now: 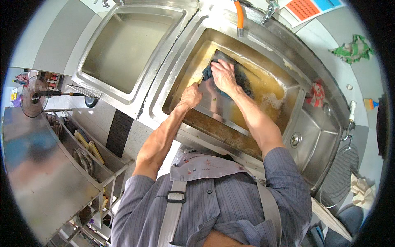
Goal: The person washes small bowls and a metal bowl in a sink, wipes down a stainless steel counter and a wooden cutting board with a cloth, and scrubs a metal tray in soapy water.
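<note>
A flat metal tray (209, 106) with a shiny, reflecting surface lies tilted in a stainless steel sink (172, 74), partly under cloudy yellow-brown water. My left hand (192, 95) grips the tray's left edge, fingers curled around it. On the tray's upper part, my right hand (224, 77) presses a dark wet cloth (207, 73) to the metal. More dark cloth trails under the right wrist into the water. Foam (276, 98) floats along the sink's right side.
Left of this sink, another basin (81, 66) holds greyish water. An orange hose (239, 15) hangs over the back rim beside a tap (270, 12). To the right sits a smaller basin with a drain (296, 139); a red-and-white cloth (318, 94) lies behind it. A steel table (46, 179) stands left.
</note>
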The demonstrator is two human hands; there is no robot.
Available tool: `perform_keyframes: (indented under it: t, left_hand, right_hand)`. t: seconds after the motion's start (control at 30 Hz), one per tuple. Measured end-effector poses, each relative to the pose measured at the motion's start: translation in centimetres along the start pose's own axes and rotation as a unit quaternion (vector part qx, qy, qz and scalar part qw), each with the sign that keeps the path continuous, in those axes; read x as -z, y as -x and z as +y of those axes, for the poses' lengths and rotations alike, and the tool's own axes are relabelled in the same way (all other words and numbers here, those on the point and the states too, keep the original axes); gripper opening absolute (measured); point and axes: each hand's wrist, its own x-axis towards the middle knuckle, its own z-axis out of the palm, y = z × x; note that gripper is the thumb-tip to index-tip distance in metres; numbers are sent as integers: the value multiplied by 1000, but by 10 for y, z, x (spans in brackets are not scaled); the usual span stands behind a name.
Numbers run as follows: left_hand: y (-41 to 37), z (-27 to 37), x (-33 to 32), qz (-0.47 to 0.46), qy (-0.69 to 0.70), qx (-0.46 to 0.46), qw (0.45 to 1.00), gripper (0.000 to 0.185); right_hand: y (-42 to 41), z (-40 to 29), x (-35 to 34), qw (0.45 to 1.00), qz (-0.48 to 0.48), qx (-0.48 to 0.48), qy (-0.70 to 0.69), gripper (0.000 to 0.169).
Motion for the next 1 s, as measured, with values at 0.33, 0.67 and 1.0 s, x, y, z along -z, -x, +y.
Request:
perform_keyframes:
  t: [0.33,0.67,1.0]
  left_hand:
    - [8,4,4,19,23,6,1000,50]
    - [7,3,2,36,15,-24,999,48]
    - [19,11,15,33,132,31,990,85]
  right_hand:
    - [23,35,39,968,-149,-140,148,45]
    - [158,63,48,911,-120,-363,153,42]
    - [127,-54,24,973,-95,-210,-2,27]
